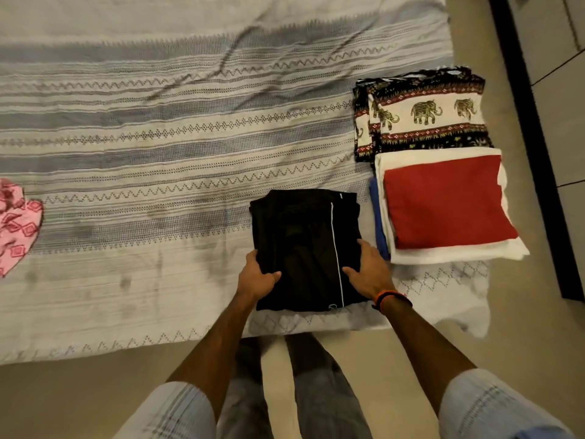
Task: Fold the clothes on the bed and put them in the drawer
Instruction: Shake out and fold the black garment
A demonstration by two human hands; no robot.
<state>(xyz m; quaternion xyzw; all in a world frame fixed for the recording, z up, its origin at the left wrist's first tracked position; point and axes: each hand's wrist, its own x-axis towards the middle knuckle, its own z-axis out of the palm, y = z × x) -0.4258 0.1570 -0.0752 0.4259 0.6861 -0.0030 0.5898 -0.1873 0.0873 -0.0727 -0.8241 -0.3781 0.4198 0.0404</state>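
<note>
— What is the person wearing?
— Pale blue-white short sleeves [177,410] with faint checked lines, arms bare below the elbow, greyish trousers [319,394].
— On the wrists?
— An orange and black band [391,298] on the right wrist.

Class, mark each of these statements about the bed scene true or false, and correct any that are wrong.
1. Both hands hold the folded black garment. True: left hand, right hand.
2. The red cloth lies on top of a white one. True.
3. The elephant-print cloth lies left of the black garment. False: it lies to the right, beyond the red cloth.
4. The pink patterned cloth sits on the folded pile. False: it lies apart at the bed's left edge.
</note>
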